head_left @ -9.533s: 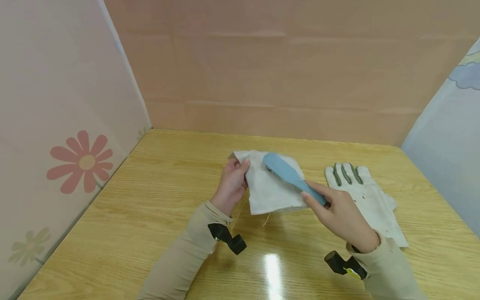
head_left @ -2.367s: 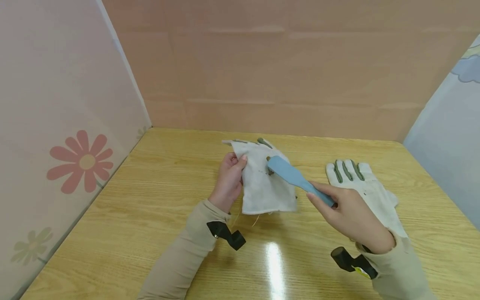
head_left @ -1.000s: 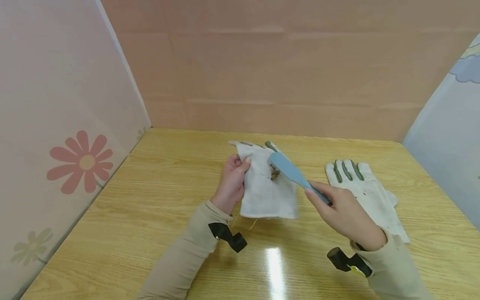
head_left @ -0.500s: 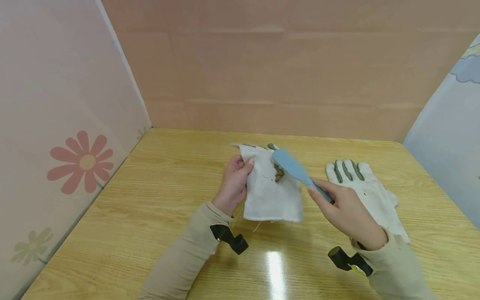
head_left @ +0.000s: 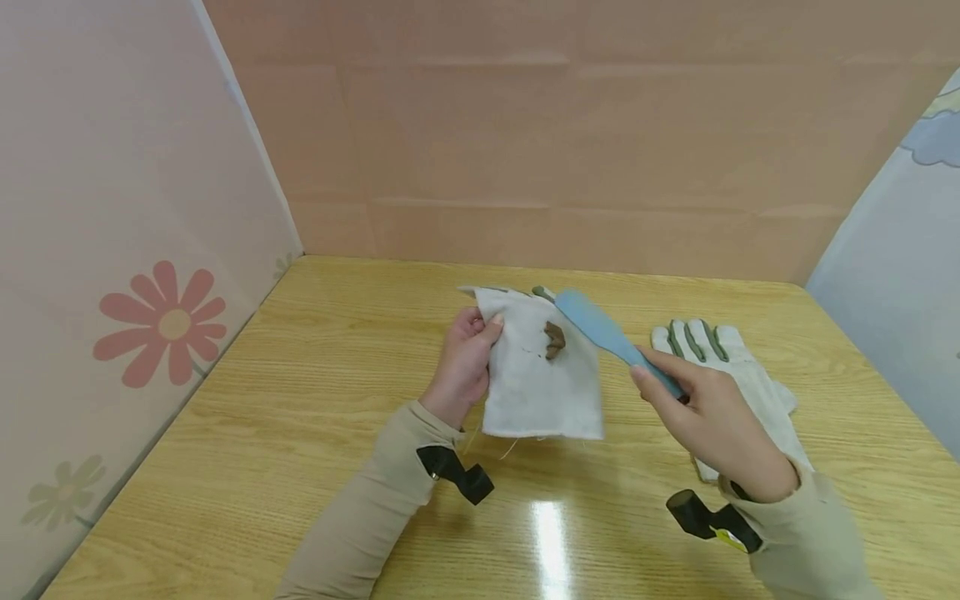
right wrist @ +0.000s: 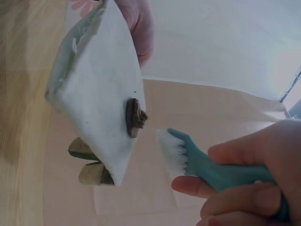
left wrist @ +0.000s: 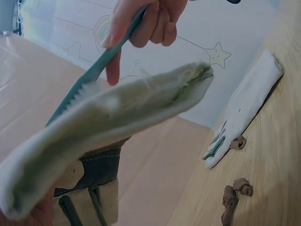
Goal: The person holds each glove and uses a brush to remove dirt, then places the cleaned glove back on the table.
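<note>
My left hand (head_left: 462,362) grips one side of a white work glove (head_left: 528,396), holding it above the table with its cuff toward me. Loose threads hang from the cuff edge, and green-trimmed fingers point away. A brown, clay-like lump (head_left: 555,341) sticks to the cuff's face, with small dark specks beside it. In my right hand (head_left: 716,417) is a blue scrub brush (head_left: 592,321), held by its handle. The right wrist view shows its white bristles (right wrist: 171,150) facing the lump, a small gap apart from it.
A second white glove (head_left: 757,392) with green finger trim lies on the wooden table (head_left: 315,400) at right, partly behind my right hand. The left wrist view shows brown lumps (left wrist: 229,202) on the tabletop and another brown piece (left wrist: 238,142) at that glove.
The brush has moved up and right off the glove, and the brown lump it partly covered now shows fully. Compared with the earliest frame, the held glove's cuff faces me more squarely.
</note>
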### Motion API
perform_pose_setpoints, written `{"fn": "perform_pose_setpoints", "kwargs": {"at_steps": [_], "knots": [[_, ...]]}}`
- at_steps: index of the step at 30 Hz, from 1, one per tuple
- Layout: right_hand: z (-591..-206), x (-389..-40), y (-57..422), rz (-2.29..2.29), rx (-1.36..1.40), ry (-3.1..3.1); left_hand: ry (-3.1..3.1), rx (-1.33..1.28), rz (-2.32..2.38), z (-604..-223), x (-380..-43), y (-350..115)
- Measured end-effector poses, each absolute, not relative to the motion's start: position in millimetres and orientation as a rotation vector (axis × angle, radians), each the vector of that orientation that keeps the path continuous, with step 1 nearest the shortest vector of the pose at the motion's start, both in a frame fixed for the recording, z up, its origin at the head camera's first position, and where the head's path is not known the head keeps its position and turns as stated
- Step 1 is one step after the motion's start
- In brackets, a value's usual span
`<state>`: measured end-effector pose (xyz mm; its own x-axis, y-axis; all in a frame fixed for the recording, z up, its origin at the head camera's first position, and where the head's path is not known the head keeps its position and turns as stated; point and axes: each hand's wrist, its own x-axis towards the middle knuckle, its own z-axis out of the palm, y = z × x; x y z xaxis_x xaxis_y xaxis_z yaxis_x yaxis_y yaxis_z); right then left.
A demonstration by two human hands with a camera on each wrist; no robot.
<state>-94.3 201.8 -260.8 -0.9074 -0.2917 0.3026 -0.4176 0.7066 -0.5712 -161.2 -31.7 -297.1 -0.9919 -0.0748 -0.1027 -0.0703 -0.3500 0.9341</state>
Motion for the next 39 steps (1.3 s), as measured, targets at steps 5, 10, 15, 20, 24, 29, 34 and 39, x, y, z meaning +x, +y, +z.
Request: {"fn": "perform_pose_setpoints", "kwargs": {"at_steps": [5, 10, 15, 20, 24, 29, 34, 39], "knots": [[-263, -96, 198, 0.990, 0.593, -2.773, -1.808, 0.169, -2.600, -297, -159, -30], [-262, -95, 200, 0.920, 0.666, -2.803, -1.792, 0.200, -2.581, -297, -160, -31], [-260, -94, 205, 0.872, 0.687, -2.787, -1.791, 0.216, -2.569, -297, -162, -33], [-260, -94, 204, 0.917, 0.626, -2.751, -1.785, 0.182, -2.588, -298, -161, -33], [-262, -95, 201, 0.960, 0.597, -2.752, -1.790, 0.172, -2.596, -297, -159, -31], [-262, -96, 202, 0.914, 0.648, -2.780, -1.802, 0.169, -2.584, -296, -160, -32], [-259, -95, 207, 0.860, 0.686, -2.778, -1.797, 0.171, -2.572, -295, -162, -35], [-259, -94, 207, 0.926, 0.633, -2.750, -1.776, 0.169, -2.585, -297, -161, -35]]}}
